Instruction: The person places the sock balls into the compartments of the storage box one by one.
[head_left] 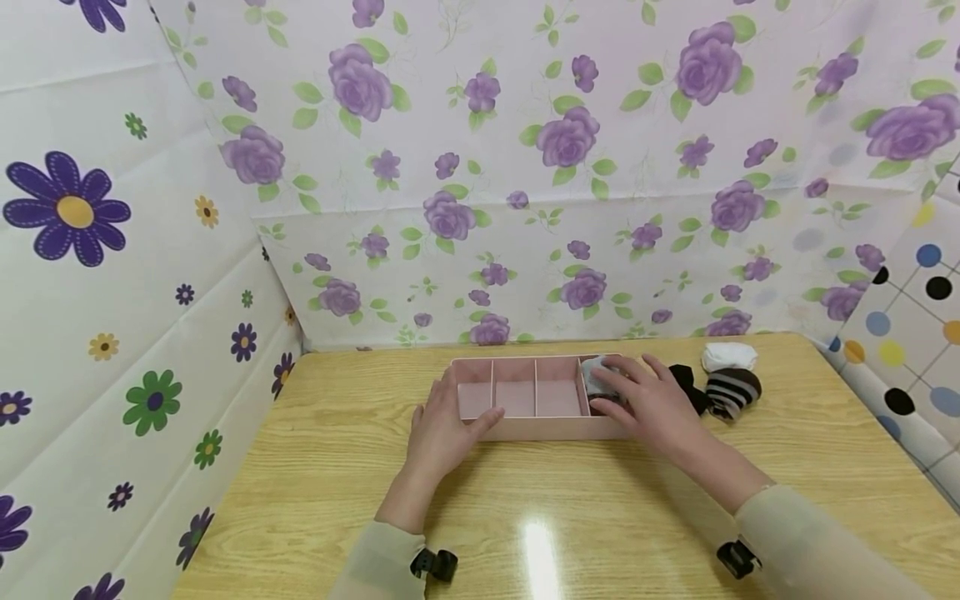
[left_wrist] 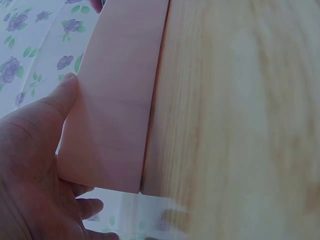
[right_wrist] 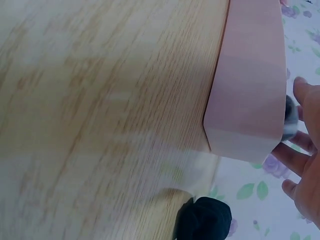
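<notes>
A pink box with a row of compartments stands on the table. At its left end my left hand holds the corner, the thumb over the front rim and the fingers along the end wall. In the rightmost compartment sits a rolled grey sock with a dark part below. My right hand has its thumb and fingers around that sock. The right wrist view shows the sock standing above the rim between thumb and fingers. The left wrist view shows my left hand against the box's end.
Right of the box lie a black rolled sock, a striped brown and grey one and a white one. The wooden table meets flowered cloth walls at the back and sides.
</notes>
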